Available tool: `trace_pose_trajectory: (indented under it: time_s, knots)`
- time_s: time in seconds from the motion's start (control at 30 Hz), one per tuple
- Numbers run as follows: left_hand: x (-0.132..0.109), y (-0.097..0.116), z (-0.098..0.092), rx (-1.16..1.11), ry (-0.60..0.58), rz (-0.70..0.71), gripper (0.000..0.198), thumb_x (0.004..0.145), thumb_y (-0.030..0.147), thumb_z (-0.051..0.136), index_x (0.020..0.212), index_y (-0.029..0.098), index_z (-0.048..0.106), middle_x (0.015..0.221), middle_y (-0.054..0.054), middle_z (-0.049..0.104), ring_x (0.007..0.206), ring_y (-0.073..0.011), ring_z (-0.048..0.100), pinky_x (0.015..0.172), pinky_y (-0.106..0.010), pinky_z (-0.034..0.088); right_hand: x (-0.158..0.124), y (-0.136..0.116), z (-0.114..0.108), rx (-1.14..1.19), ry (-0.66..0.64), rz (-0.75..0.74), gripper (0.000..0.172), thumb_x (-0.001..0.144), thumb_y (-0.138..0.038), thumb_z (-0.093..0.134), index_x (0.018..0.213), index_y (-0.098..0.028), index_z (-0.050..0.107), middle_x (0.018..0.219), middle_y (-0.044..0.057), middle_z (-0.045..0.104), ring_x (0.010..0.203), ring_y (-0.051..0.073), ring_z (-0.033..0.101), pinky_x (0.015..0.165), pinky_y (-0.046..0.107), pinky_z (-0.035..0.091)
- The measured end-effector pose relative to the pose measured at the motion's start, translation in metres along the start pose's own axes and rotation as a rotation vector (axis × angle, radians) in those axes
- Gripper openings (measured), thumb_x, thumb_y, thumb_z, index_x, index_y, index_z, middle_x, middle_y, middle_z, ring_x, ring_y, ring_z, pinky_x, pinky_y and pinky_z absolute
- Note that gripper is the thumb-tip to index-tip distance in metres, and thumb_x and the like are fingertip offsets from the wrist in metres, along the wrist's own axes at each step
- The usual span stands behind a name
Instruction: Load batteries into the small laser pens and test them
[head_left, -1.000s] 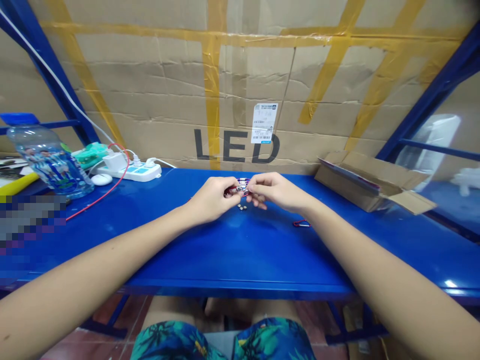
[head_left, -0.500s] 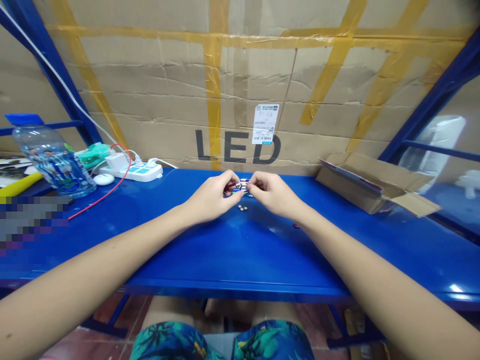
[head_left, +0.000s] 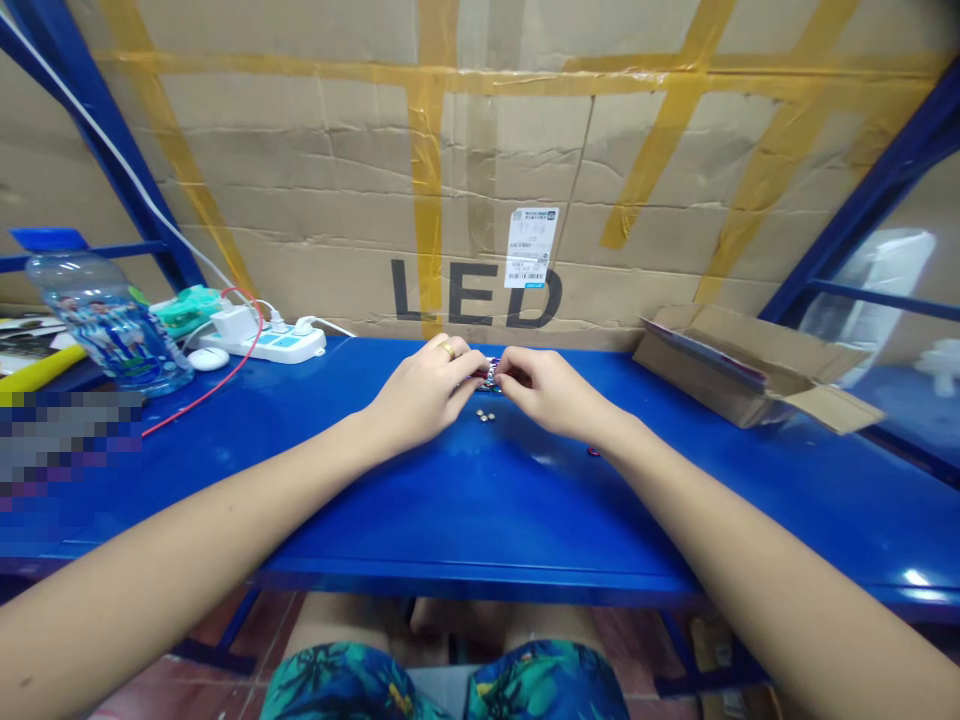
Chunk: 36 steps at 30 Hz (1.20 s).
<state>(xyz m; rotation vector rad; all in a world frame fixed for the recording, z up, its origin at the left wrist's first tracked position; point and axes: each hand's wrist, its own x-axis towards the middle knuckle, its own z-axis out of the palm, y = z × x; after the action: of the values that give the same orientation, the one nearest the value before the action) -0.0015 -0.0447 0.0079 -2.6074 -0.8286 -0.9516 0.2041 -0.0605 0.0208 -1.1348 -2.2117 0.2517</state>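
A tall tan cardboard sheet printed with black letters (head_left: 476, 293) is standing behind a broad, glossy blue surface (head_left: 480, 510), on which an open brown cardboard box (head_left: 694, 385) is resting to the person's right. The bare left hand (head_left: 426, 398) and right hand (head_left: 551, 392) are meeting over the middle of the surface; the left is apparently pinching a slim dark-red piece (head_left: 480, 374), while the right is bunching its fingertips just beside it, its grasp being too hidden to tell. Between them a shiny silver-and-coloured metal cluster (head_left: 492, 368) is showing. The step in hand seems to be fine fingertip work there, and the next move is probably calling for a steady left pinch and exact right fingertips. A partly covered red curved piece (head_left: 594, 452) is lying near the right wrist, and tiny round silvery bits (head_left: 483, 415) are lying nearer the person.
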Motion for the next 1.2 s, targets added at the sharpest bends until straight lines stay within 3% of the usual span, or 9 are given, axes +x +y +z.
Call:
trace_pose_trajectory:
  time_s: [0.23, 0.47, 0.63, 0.83, 1.07, 1.2]
  knots:
    - [-0.002, -0.006, 0.008, 0.002, -0.054, 0.010, 0.021, 0.097, 0.026, 0.053, 0.105, 0.017, 0.070, 0.096, -0.009, 0.062, 0.090, -0.0216, 0.058, 0.080, -0.035, 0.049, 0.000, 0.003, 0.000, -0.122, 0.004, -0.103, 0.012, 0.089, -0.012, 0.050, 0.083, -0.015, 0.060, 0.085, 0.008, 0.067, 0.075, 0.017, 0.056, 0.069, 0.028, 0.038]
    - [0.004, -0.008, 0.000, -0.244, -0.013, -0.240, 0.013, 0.089, 0.019, 0.063, 0.099, 0.017, 0.070, 0.093, -0.005, 0.070, 0.085, -0.0184, 0.062, 0.081, -0.033, 0.047, 0.006, 0.015, -0.004, 0.124, 0.095, 0.143, 0.020, 0.092, -0.028, 0.052, 0.078, -0.017, 0.061, 0.071, 0.004, 0.066, 0.067, 0.017, 0.058, 0.064, 0.030, 0.039]
    - [0.007, -0.016, -0.010, -0.472, 0.044, -0.452, 0.018, 0.087, 0.031, 0.066, 0.096, 0.016, 0.071, 0.089, -0.004, 0.072, 0.077, -0.0170, 0.062, 0.073, -0.031, 0.046, 0.008, 0.024, -0.009, 0.274, -0.040, 0.282, 0.023, 0.091, -0.032, 0.053, 0.080, -0.016, 0.064, 0.066, 0.004, 0.065, 0.058, 0.016, 0.057, 0.058, 0.029, 0.042]
    - [0.006, -0.017, -0.008, -0.713, 0.008, -0.502, 0.036, 0.088, 0.049, 0.063, 0.084, 0.014, 0.071, 0.074, -0.005, 0.070, 0.070, -0.0164, 0.061, 0.068, -0.030, 0.046, 0.002, 0.009, -0.003, 0.311, -0.147, 0.066, 0.029, 0.090, -0.039, 0.059, 0.103, -0.017, 0.073, 0.099, 0.006, 0.075, 0.086, 0.021, 0.065, 0.077, 0.031, 0.047]
    - [0.006, -0.007, 0.000, -0.796, -0.068, -0.437, 0.043, 0.085, 0.058, 0.065, 0.091, 0.016, 0.074, 0.095, -0.008, 0.076, 0.092, -0.0237, 0.067, 0.087, -0.035, 0.049, 0.000, -0.002, 0.006, 0.491, -0.260, 0.130, 0.024, 0.090, -0.032, 0.054, 0.075, -0.016, 0.063, 0.067, 0.002, 0.066, 0.067, 0.016, 0.060, 0.071, 0.030, 0.046]
    - [0.009, -0.008, -0.001, -1.123, 0.052, -0.625, 0.062, 0.089, 0.069, 0.051, 0.111, 0.013, 0.070, 0.117, -0.016, 0.071, 0.113, -0.0288, 0.064, 0.101, -0.042, 0.047, 0.001, -0.002, 0.006, 0.527, -0.224, 0.205, 0.021, 0.087, -0.032, 0.058, 0.072, -0.017, 0.060, 0.059, 0.000, 0.061, 0.058, 0.015, 0.058, 0.063, 0.029, 0.044]
